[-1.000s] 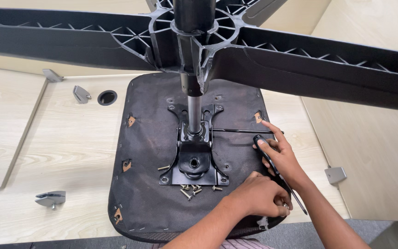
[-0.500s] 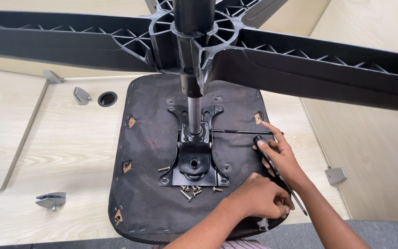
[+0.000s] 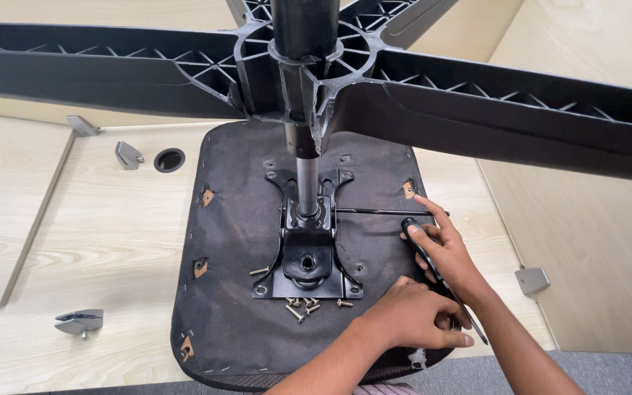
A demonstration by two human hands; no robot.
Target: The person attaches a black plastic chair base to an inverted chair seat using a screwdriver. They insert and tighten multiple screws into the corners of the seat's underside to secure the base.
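Gripping screwdriver (image 3: 433, 267) in right hand (image 3: 444, 252), above seat underside (image 3: 235, 292)

Star base (image 3: 477, 102) low overhead; loose screws (image 3: 303, 306) beside mounting plate (image 3: 309, 256); open seat fabric leftward

- The light was bright and even, coming from above.
- Shadows were soft and short.
- The metal plate (image 3: 309, 252) showed small glare.
- Focus was sharp, with slight edge distortion.
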